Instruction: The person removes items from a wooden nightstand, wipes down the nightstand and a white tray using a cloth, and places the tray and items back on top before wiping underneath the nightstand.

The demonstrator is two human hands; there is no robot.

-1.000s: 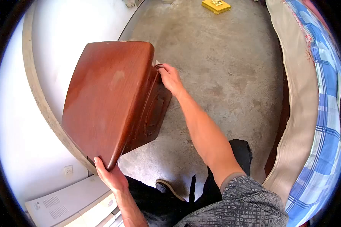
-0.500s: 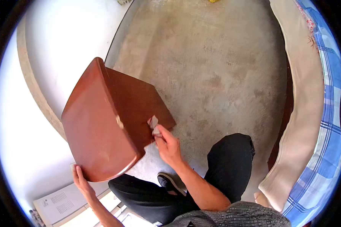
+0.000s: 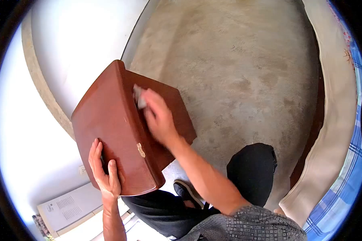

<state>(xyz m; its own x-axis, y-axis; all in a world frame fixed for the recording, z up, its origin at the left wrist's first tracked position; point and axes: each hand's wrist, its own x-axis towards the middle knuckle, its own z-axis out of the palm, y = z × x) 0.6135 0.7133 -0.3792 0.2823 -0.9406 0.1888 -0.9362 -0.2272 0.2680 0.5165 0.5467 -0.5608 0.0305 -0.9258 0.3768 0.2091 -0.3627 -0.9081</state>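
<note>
A reddish-brown wooden cabinet stands tilted in front of me, its top facing me and its plain side turned to the right. Pale bare wood shows at a chip on the top's edge. My left hand lies on the near part of the top with its fingers spread. Against the side panel, just under the overhanging top, my right hand holds a greyish cloth. Motion blurs that hand and the cloth.
Bare concrete floor extends beyond the cabinet. A bed with a beige cover and blue plaid cloth runs along the right. At the lower left are a white wall and a pale boxy appliance.
The cabinet has turned, bringing its plain side into view. My left hand has shifted from its edge onto the top. My right hand came nearer, then moved up along the side with the cloth.
</note>
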